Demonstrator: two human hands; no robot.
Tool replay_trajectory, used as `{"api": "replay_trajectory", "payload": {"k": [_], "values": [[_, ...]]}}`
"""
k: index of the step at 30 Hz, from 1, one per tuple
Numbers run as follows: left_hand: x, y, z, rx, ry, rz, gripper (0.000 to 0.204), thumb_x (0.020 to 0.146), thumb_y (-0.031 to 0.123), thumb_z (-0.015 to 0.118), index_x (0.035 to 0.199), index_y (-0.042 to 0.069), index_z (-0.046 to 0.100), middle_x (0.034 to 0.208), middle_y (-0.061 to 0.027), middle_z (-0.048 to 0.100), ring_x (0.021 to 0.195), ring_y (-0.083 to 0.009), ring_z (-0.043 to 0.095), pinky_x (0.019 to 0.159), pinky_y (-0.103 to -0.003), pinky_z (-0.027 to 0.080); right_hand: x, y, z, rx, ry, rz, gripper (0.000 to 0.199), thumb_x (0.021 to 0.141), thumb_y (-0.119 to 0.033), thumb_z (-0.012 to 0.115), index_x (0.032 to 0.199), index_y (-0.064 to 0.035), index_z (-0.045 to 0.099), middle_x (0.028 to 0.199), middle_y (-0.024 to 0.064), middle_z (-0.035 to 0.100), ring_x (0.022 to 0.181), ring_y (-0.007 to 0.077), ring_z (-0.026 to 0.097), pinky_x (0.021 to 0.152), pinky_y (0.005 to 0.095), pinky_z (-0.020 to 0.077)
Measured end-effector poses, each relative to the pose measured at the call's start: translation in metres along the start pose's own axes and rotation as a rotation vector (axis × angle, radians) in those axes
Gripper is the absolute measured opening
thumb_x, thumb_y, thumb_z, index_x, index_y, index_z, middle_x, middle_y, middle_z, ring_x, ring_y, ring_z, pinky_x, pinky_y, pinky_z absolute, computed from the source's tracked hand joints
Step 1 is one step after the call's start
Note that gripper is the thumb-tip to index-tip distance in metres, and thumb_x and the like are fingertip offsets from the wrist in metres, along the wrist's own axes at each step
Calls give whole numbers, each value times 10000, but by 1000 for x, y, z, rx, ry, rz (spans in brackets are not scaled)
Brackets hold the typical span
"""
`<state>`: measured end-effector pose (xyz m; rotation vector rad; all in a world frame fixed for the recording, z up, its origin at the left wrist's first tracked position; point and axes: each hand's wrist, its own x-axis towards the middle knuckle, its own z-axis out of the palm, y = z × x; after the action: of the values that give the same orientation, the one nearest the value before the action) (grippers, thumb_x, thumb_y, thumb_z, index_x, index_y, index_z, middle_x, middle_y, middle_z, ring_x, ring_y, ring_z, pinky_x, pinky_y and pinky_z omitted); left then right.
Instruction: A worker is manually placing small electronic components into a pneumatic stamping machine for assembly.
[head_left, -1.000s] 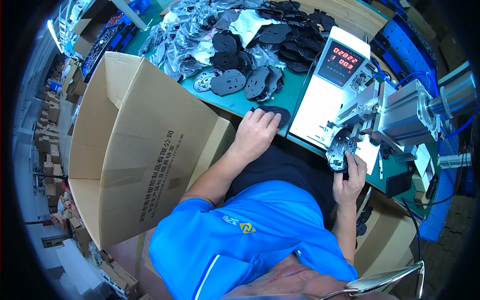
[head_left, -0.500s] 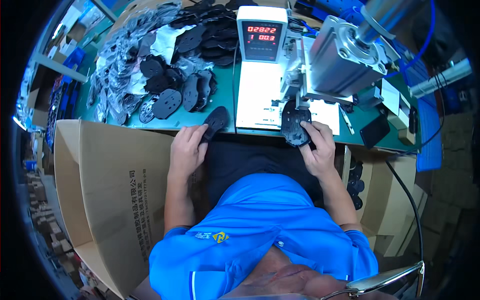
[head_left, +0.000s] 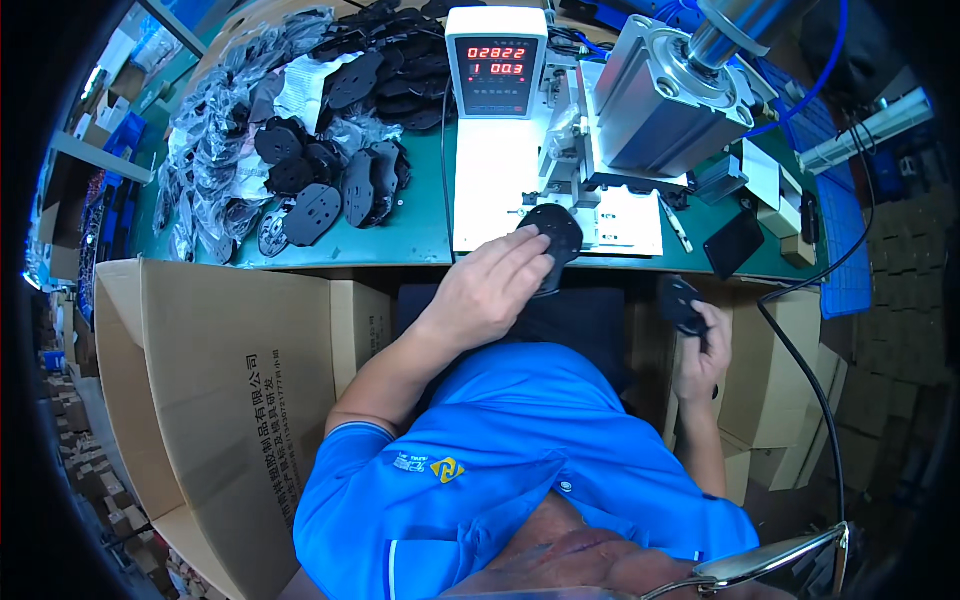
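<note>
Green tabletop ends at a near edge with a gap before the blue fabric shirt and bears a silver metal press at right, while the left hand grips a black oval plate at its fingertips and the right hand pinches a flat black part just beyond its fingers.

The desk crosses the upper half of the frame. On it, upper left, lie plastic bags, with loose plates heaped to their right. The press stands upper centre-right, its display box to the left. At frame centre, the left fingers hold a plate before the press; the right fingers, right of centre, hold a part. Cartons stand lower left and lower right.
</note>
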<state>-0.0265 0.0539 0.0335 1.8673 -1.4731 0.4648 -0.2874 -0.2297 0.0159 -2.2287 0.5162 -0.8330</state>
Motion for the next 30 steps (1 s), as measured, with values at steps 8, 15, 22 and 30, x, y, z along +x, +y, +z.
{"api": "replay_trajectory", "payload": {"k": [8, 15, 22, 30], "values": [[24, 7, 42, 175, -46, 8, 415, 902, 97, 742, 1305, 0, 724, 1375, -216, 765, 1273, -404, 754, 1032, -486, 652, -77, 145, -75, -468, 246, 518, 259, 1114, -155, 730, 1306, 6, 795, 1087, 129, 702, 1049, 254, 709, 934, 396, 556], [25, 16, 45, 213, -117, -5, 455, 901, 102, 758, 1348, 17, 753, 1361, -188, 763, 1161, -340, 727, 959, -455, 602, -151, 244, -98, -723, 196, 754, 348, 1112, -266, 724, 1376, -62, 822, 1133, 217, 755, 1076, 426, 741, 1002, 529, 564], [26, 13, 56, 184, -43, -18, 449, 902, 89, 758, 1344, 9, 761, 1328, -162, 766, 1141, -332, 714, 937, -456, 597, -166, 263, -89, -690, 122, 930, 380, 1079, -187, 724, 1423, -40, 796, 1244, 284, 809, 1165, 435, 781, 1074, 527, 571], [29, 5, 52, 146, -34, 2, 470, 883, 52, 767, 1352, 38, 785, 1320, -126, 773, 1151, -328, 713, 962, -470, 575, -82, 169, -49, -389, 208, 720, 344, 1052, -54, 717, 1383, 10, 789, 1112, 172, 813, 980, 296, 791, 963, 411, 615]]}}
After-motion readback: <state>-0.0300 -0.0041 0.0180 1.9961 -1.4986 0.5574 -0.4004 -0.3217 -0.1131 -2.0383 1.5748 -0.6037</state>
